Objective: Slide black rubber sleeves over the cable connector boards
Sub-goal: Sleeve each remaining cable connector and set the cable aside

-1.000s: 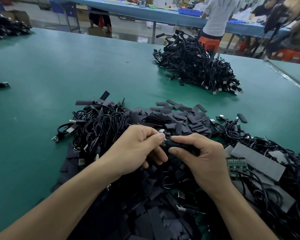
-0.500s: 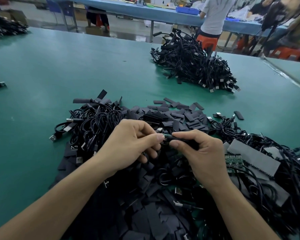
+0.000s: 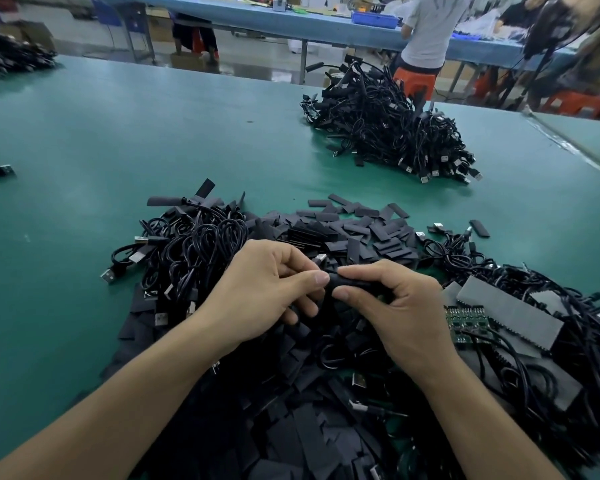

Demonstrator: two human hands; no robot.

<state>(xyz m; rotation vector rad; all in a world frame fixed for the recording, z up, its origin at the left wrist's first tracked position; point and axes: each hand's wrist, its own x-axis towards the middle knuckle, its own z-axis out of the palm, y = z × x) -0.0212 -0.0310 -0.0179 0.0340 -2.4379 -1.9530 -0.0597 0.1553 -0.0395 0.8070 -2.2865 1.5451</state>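
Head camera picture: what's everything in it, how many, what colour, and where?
Flat green table: one, green, under everything.
Loose flat black rubber sleeves: countless, black, heaped mid-table and nearest the camera.
Tangled black cables with silver plugs: many, black, left and right of the hands.
Far heap of black cables: one, black, back right of the table.
Green circuit-board strip: one, green, right of the right hand.
Grey ribbed strips: at least two, grey, beside that board strip.
Person in a white shirt: one, white, at the blue bench behind.
Held black rubber sleeve: one, black, between both hands.
Left hand: one, pinches the sleeve's left end.
Right hand: one, grips the sleeve.
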